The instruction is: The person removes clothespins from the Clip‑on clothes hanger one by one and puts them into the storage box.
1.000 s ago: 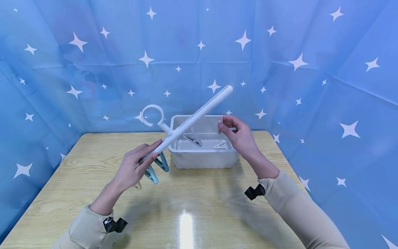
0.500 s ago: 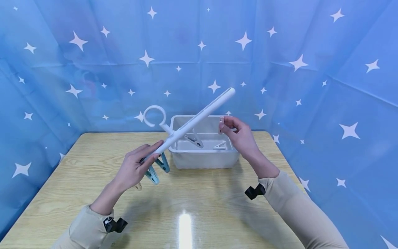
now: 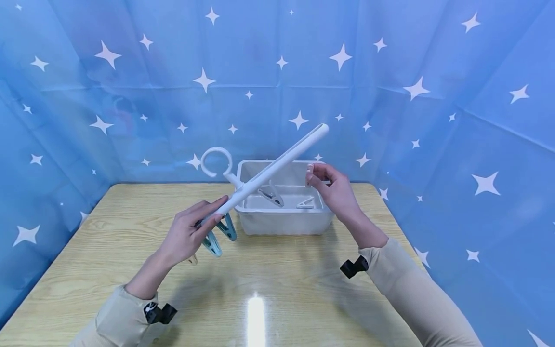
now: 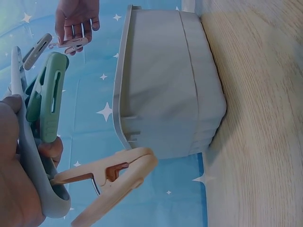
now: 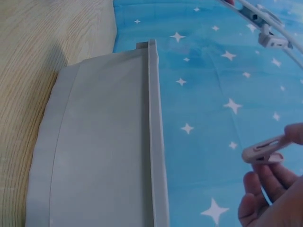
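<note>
My left hand (image 3: 186,233) grips the lower end of a white hanger (image 3: 270,168) with a hook ring, tilted up to the right above the table. Teal clothespins (image 3: 211,245) hang from its bar near my fingers, and a beige clothespin (image 4: 139,158) hangs at the near end in the left wrist view. Farther along, a pale clothespin (image 3: 274,198) hangs in front of the bin's opening. Over the bin's right side, my right hand (image 3: 340,193) pinches a pale pinkish clothespin (image 5: 258,152) between thumb and fingers, apart from the hanger.
Behind the hanger, a white plastic bin (image 3: 284,225) stands toward the back of the wooden table (image 3: 143,212). Inside it lies a white clothespin (image 3: 305,204). A blue curtain (image 3: 260,53) with white stars encloses the back and sides.
The hanger's upper end has dipped slightly and shifted a little right. My right hand has barely moved, with the same clothespin pinched in it.
</note>
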The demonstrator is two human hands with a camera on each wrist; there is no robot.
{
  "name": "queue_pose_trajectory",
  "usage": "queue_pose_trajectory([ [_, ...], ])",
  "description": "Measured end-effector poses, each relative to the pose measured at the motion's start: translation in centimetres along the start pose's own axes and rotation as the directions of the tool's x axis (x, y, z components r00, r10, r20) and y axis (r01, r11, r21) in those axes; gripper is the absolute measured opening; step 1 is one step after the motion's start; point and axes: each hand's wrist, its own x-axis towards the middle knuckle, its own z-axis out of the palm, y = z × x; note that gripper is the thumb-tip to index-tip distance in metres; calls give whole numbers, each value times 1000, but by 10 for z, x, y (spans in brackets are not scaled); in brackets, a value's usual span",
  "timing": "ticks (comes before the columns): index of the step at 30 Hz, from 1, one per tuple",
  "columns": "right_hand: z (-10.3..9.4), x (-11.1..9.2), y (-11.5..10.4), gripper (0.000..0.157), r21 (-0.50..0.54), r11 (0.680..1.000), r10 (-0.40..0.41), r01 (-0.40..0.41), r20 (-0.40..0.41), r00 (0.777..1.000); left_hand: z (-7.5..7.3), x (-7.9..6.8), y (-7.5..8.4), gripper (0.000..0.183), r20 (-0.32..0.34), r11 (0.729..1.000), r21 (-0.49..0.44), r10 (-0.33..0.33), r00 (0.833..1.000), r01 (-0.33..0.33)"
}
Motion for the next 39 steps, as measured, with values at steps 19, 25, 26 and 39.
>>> queue_pose_trajectory([
  [19, 0, 2, 9, 50, -6, 1000, 23, -23, -5, 1000, 0, 1, 0, 48, 8, 1000, 2, 10, 1000, -10],
  [25, 1, 3, 10, 46, -3, 999, 39, -39, -2, 999, 0, 0, 1, 49, 0, 1000, -8, 2, 1000, -2],
  [26, 2, 3, 10, 45, -1, 999, 39, -39, -1, 999, 0, 0, 1, 49, 0, 1000, -7, 2, 1000, -2],
  [39, 2, 5, 10, 54, -6, 999, 33, -33, -1, 999, -1, 0, 2, 48, -6, 1000, -4, 3, 1000, -3],
])
